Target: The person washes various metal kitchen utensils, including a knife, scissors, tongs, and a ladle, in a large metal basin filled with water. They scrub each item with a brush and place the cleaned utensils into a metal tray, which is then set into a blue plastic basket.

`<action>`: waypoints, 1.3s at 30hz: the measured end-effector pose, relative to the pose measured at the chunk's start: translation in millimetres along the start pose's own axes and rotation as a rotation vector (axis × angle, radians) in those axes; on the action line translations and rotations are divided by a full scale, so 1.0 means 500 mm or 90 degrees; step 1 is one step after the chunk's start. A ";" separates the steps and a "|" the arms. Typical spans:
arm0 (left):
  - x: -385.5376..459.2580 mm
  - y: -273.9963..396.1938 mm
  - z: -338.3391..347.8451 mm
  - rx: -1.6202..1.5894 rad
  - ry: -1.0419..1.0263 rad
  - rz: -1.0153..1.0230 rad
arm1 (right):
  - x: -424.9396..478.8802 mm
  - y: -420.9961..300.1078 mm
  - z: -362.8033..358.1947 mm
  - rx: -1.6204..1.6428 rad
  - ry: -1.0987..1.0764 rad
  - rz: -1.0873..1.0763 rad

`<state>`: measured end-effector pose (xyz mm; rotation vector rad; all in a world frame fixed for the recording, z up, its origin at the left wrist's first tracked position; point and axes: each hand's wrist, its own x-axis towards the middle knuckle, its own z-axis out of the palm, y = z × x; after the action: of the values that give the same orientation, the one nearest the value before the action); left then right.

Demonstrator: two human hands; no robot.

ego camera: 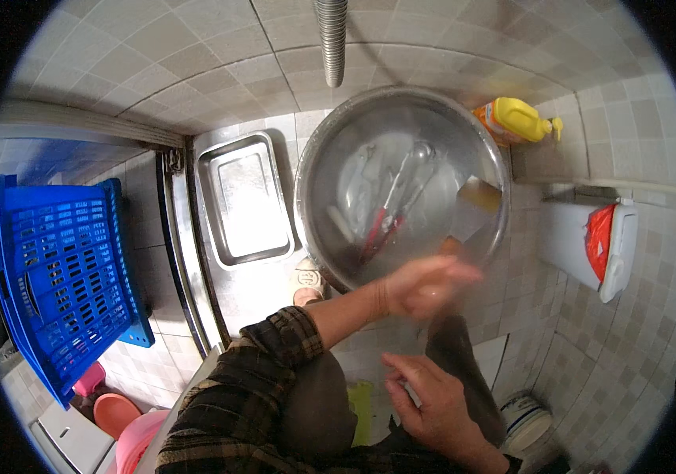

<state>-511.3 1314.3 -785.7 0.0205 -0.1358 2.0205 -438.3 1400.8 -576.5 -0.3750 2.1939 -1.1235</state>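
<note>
A large round stainless steel basin stands before me on the tiled floor. In its cloudy water lie a ladle or similar metal utensil with a red handle, a cleaver-like blade with a wooden handle end, and other pale shapes too blurred to name. Over the basin's near rim my left hand is stretched out, blurred, with no object seen in it. My right hand is nearer my body, above my lap, its fingers bent and apart, holding nothing visible.
Left of the basin is a rectangular steel tray. Behind it, right, stands a yellow jug-shaped bottle. A pale bin with a red bag is at the right. A blue plastic basket is far left; a corrugated hose hangs above.
</note>
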 end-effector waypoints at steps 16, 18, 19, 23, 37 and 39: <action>-0.027 0.051 0.042 0.022 0.034 0.038 | 0.001 -0.002 -0.007 0.002 -0.008 0.021; -0.034 0.058 0.043 0.122 0.046 0.032 | 0.002 -0.008 -0.011 0.008 -0.016 0.033; -0.036 0.064 0.041 0.191 0.086 0.030 | 0.003 -0.010 -0.009 0.008 -0.005 0.039; -0.067 0.076 0.058 0.475 0.288 0.009 | 0.003 -0.015 -0.007 -0.009 -0.003 0.048; -0.513 -0.018 -0.156 0.993 1.357 0.320 | -0.004 -0.007 -0.007 -0.011 0.009 0.049; -0.541 0.007 -0.200 0.939 1.455 0.248 | -0.005 -0.005 -0.005 -0.010 0.005 0.048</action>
<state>-391.3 1081.0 -905.8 -1.2889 2.6714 0.8529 -437.9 1402.1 -572.2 -0.2930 2.2052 -1.0701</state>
